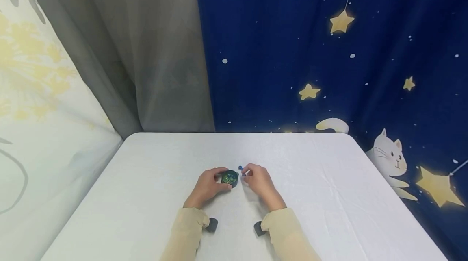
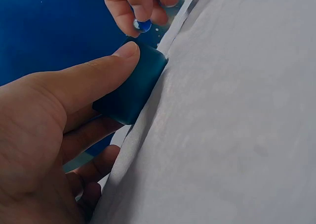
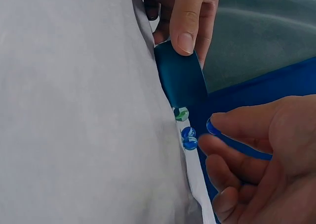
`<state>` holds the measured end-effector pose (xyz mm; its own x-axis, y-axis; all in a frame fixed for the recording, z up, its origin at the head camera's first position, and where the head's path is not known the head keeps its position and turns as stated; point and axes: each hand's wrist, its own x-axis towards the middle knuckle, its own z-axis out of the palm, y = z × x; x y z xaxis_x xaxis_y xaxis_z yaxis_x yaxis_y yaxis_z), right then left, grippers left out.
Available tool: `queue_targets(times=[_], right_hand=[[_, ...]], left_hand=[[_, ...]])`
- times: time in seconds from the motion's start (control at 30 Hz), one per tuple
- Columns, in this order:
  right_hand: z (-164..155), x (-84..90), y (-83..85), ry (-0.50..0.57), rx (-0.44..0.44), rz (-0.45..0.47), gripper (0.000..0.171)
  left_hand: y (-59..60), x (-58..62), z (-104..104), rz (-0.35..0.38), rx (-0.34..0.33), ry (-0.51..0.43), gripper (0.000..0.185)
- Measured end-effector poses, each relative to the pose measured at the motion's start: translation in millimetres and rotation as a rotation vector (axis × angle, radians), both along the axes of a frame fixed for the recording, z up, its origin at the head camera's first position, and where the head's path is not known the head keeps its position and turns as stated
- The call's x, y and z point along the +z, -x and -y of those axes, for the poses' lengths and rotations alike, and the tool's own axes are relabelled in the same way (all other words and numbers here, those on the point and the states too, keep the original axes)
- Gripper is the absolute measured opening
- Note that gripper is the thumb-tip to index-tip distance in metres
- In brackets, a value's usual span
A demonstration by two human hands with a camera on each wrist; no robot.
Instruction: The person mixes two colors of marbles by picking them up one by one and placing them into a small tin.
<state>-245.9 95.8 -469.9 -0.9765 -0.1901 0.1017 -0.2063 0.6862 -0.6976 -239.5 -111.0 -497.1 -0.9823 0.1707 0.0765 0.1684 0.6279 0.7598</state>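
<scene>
On the white table, my left hand (image 1: 208, 183) grips a small dark teal round container (image 3: 180, 80), thumb on the near side and fingers around the far side. Green, glossy shapes show within its rim in the head view. To its right, my right hand (image 1: 257, 179) pinches a blue marble (image 3: 212, 126) between thumb and index finger, a short way from the container. Beside the container's wall lies a clear marble with a green swirl (image 3: 181, 114). Two blue-and-white marbles (image 3: 188, 132) sit close together near the right fingertips.
White cloth covers the table (image 1: 164, 151). Behind it hang a grey curtain (image 1: 168, 49) and a dark blue curtain (image 1: 263, 49) with stars and a cat. A pale printed curtain (image 1: 44, 110) hangs at the left. Both wrists carry a small black device (image 1: 212, 225).
</scene>
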Motion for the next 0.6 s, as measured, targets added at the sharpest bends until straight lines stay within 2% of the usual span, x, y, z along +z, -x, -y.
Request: queue_targets(times=[0.13, 0.6], right_hand=[[0.2, 1.6, -0.9, 0.036, 0.013, -0.004, 0.016], [3.2, 5.7, -2.1, 0.157, 0.038, -0.119, 0.022]], left_hand=[[-0.8, 1.0, 0.4, -0.008, -0.004, 0.006, 0.060], [-2.5, 1.7, 0.7, -0.045, -0.016, 0.008, 0.059]])
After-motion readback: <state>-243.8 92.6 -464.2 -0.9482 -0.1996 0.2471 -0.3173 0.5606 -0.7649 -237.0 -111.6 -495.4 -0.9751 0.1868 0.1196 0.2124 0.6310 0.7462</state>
